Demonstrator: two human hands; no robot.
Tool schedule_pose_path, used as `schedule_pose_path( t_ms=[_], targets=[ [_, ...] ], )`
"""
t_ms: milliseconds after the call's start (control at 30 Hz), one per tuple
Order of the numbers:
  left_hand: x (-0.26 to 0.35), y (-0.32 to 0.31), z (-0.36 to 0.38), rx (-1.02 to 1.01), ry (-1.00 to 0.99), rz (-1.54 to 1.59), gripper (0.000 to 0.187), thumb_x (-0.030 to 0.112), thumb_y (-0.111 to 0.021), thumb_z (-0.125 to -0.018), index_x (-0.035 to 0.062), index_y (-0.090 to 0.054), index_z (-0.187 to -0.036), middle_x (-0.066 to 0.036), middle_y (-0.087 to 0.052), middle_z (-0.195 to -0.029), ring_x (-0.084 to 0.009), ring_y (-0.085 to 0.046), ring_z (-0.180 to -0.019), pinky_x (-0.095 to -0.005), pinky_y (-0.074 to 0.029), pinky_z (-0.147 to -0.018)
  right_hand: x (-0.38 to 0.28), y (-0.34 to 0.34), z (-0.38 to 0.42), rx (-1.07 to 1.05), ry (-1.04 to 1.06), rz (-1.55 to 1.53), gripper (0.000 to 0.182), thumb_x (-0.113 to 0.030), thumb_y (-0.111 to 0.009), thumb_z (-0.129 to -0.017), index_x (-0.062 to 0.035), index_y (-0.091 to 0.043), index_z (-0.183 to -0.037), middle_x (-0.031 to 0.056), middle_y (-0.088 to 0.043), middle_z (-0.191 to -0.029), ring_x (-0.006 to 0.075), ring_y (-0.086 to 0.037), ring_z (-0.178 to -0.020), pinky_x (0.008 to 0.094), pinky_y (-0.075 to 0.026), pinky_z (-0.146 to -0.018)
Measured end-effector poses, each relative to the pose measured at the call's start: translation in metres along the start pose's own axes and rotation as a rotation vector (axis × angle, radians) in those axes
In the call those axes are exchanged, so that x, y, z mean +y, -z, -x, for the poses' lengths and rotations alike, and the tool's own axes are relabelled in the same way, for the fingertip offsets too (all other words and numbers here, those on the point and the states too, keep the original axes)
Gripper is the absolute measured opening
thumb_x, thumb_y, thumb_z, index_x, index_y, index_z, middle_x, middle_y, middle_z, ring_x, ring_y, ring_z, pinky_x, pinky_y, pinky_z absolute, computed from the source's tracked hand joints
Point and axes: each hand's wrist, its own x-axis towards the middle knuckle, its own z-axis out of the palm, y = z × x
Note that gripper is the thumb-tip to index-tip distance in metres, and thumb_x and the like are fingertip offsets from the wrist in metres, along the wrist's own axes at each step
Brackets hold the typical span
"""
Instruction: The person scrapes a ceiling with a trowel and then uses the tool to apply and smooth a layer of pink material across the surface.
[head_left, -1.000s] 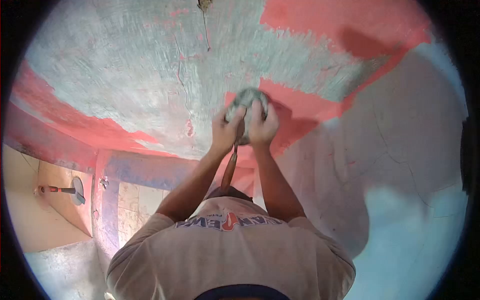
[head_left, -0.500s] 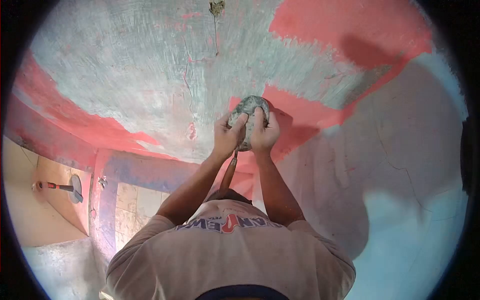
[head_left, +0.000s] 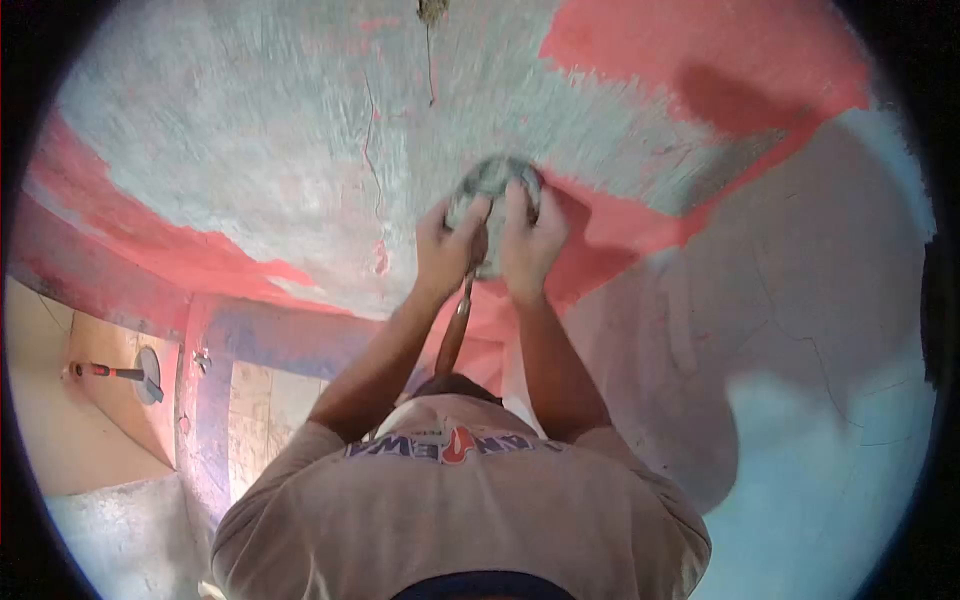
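Observation:
My left hand (head_left: 447, 250) and my right hand (head_left: 532, 240) both grip the round, grey, plaster-smeared blade of a trowel (head_left: 488, 182). Each hand is closed on one side of the blade, with both thumbs laid on its near face and the other fingers mostly hidden behind. The trowel's wooden handle (head_left: 452, 338) points down towards my chest. Right at the blade is the patchy wall (head_left: 270, 150), where pink paint borders scraped grey-green areas. Motion blurs the blade and hands somewhat.
Unscraped pink paint (head_left: 710, 50) spreads at the upper right, above a light-blue wall (head_left: 830, 480) crossed by cracks and my shadow. A thin crack (head_left: 372, 150) runs down the scraped surface. At far left is a tool with an orange and black handle (head_left: 95, 370).
Both hands and the trowel have moved slightly up along the wall. My grip on the blade stays the same.

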Motion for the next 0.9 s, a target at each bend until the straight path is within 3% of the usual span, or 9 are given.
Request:
schedule_pose_path(
  t_ms=[100,200,300,433,467,500,700,833,900],
  targets=[
    [0.038,-0.016,-0.004,-0.056,-0.011,0.035,0.013,0.017,-0.066,-0.103,0.0037,-0.066,-0.1,0.006,-0.051,-0.067,-0.0019,-0.042,-0.05,-0.0237,-0.028,-0.043,-0.027,0.0,-0.019,-0.032,-0.044,-0.06,0.028,-0.019,-0.07,-0.097,0.0034,-0.06,-0.083,0.0063,-0.059,-0.065,0.0083,-0.05,-0.062,0.0319,-0.044,-0.056],
    [0.002,0.001,0.009,-0.003,-0.001,0.0,0.013,0.016,-0.064,-0.103,0.0032,-0.066,-0.101,0.006,-0.052,-0.066,-0.0026,-0.043,-0.05,-0.0235,-0.03,-0.044,0.011,0.001,0.008,-0.009,-0.031,0.068,0.027,-0.018,-0.071,-0.096,0.0022,-0.06,-0.081,0.0028,-0.06,-0.066,0.0077,-0.05,-0.062,0.031,-0.044,-0.056],
    [-0.018,0.007,0.015,0.03,0.038,0.017,0.013,0.016,-0.066,-0.102,0.0028,-0.067,-0.102,0.006,-0.052,-0.065,-0.0031,-0.043,-0.05,-0.0233,-0.031,-0.044,0.033,0.003,0.029,-0.006,-0.112,-0.035,0.027,-0.018,-0.071,-0.095,0.0021,-0.06,-0.081,0.0035,-0.061,-0.067,0.0092,-0.051,-0.063,0.0318,-0.044,-0.057],
    [0.027,-0.008,0.003,-0.016,0.018,0.028,0.015,0.018,-0.068,-0.101,0.0037,-0.067,-0.096,0.007,-0.051,-0.063,-0.0024,-0.042,-0.051,-0.0233,-0.03,-0.045,-0.024,0.002,-0.016,-0.036,-0.026,0.041,0.026,-0.02,-0.071,-0.095,0.0033,-0.064,-0.085,0.0105,-0.062,-0.068,0.014,-0.055,-0.063,0.0335,-0.046,-0.059],
    [0.037,-0.012,-0.001,-0.028,-0.009,0.044,0.015,0.018,-0.068,-0.101,0.004,-0.066,-0.095,0.007,-0.051,-0.063,-0.0023,-0.042,-0.051,-0.0234,-0.03,-0.045,-0.021,-0.007,-0.023,-0.013,-0.012,-0.134,0.028,-0.021,-0.07,-0.096,0.0036,-0.064,-0.085,0.0108,-0.064,-0.07,0.0138,-0.056,-0.063,0.0336,-0.047,-0.06],
    [0.041,-0.016,-0.004,-0.041,-0.037,0.06,0.016,0.018,-0.067,-0.101,0.0042,-0.066,-0.094,0.007,-0.052,-0.063,-0.0022,-0.042,-0.051,-0.0235,-0.03,-0.045,-0.02,-0.007,-0.021,-0.009,-0.01,-0.102,0.028,-0.021,-0.07,-0.096,0.0036,-0.063,-0.084,0.011,-0.064,-0.07,0.0138,-0.056,-0.064,0.0337,-0.047,-0.06],
    [-0.023,0.017,0.02,0.037,0.055,0.024,0.011,0.016,-0.065,-0.103,0.0055,-0.065,-0.098,0.006,-0.052,-0.065,-0.0034,-0.043,-0.049,-0.0237,-0.029,-0.043,0.051,0.0,0.042,-0.073,-0.2,-0.016,0.026,-0.021,-0.069,-0.097,0.0039,-0.065,-0.089,0.0097,-0.062,-0.071,0.0115,-0.056,-0.067,0.0323,-0.049,-0.062],
    [0.026,-0.007,-0.003,-0.018,-0.011,0.015,0.01,0.015,-0.064,-0.103,0.0047,-0.065,-0.102,0.005,-0.053,-0.067,-0.0039,-0.043,-0.05,-0.0233,-0.029,-0.044,-0.029,-0.004,-0.018,0.01,0.064,-0.108,0.028,-0.018,-0.069,-0.095,0.0037,-0.059,-0.08,0.0071,-0.055,-0.063,0.008,-0.05,-0.065,0.031,-0.046,-0.059],
    [0.062,-0.031,-0.01,-0.056,-0.052,0.025,0.01,0.015,-0.064,-0.103,0.0046,-0.065,-0.103,0.005,-0.053,-0.067,-0.0041,-0.044,-0.05,-0.0233,-0.029,-0.044,-0.045,0.001,-0.042,-0.003,0.066,-0.041,0.026,-0.017,-0.069,-0.094,0.0039,-0.06,-0.081,0.0069,-0.054,-0.064,0.0082,-0.049,-0.065,0.0305,-0.045,-0.059]
  ],
)
